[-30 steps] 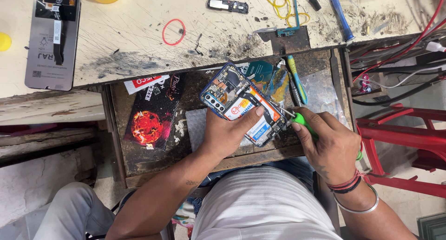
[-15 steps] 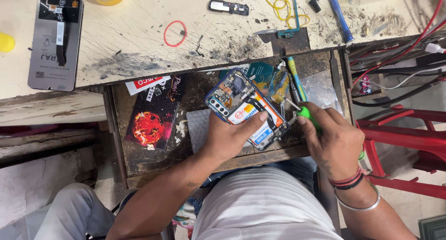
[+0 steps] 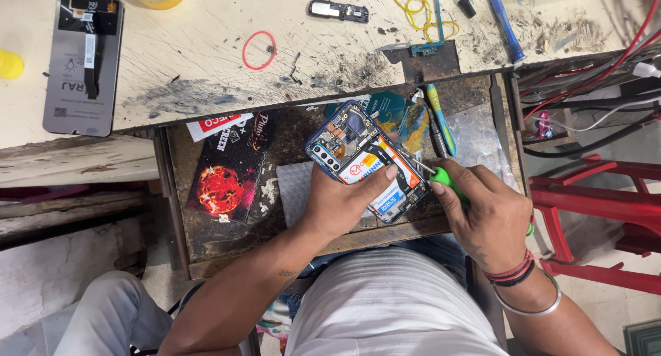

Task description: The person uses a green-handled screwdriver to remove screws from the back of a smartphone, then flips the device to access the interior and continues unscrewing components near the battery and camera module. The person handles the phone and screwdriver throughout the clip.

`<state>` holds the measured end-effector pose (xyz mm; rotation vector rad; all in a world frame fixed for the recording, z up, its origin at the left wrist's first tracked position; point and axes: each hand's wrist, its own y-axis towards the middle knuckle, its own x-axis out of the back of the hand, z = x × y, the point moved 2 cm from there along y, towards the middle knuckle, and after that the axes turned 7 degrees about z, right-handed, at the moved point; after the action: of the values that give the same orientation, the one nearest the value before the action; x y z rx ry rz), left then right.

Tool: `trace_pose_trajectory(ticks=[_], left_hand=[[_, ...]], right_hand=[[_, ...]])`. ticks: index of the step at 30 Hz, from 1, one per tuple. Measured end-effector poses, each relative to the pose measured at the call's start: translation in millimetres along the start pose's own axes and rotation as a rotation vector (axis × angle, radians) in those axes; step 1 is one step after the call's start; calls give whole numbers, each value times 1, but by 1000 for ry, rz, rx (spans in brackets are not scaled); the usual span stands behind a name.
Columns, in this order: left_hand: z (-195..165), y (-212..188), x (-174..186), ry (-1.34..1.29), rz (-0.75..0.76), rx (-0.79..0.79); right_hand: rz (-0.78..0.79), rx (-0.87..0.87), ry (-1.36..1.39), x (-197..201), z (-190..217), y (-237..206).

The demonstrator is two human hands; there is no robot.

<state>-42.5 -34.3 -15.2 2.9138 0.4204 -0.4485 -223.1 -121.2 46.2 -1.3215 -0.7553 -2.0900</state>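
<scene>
Right now I am working a screw on the opened phone (image 3: 368,164), which lies over the open drawer (image 3: 234,249). My left hand (image 3: 344,201) presses it down, thumb on the battery. My right hand (image 3: 492,215) pinches one green screwdriver (image 3: 441,177), tip at the phone's edge. Next, I judge, calls for steady turning. Two phones: this one, another (image 3: 82,63) on the bench.

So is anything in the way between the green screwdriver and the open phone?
Nothing visible. The right hand holds the green screwdriver, and its thin metal tip reaches the open phone at its right edge. The left hand steadies the phone from below, its thumb on the battery, clear of the tip.
</scene>
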Motion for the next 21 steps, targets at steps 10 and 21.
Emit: trace_pose_trajectory(ticks=[10,21], left_hand=[[-2,0,1,54,-2,-8],[-2,1,0,15,5,-11]], right_hand=[[-8,-14,0,-1,0,0],[8,-28,4,-2,1,2]])
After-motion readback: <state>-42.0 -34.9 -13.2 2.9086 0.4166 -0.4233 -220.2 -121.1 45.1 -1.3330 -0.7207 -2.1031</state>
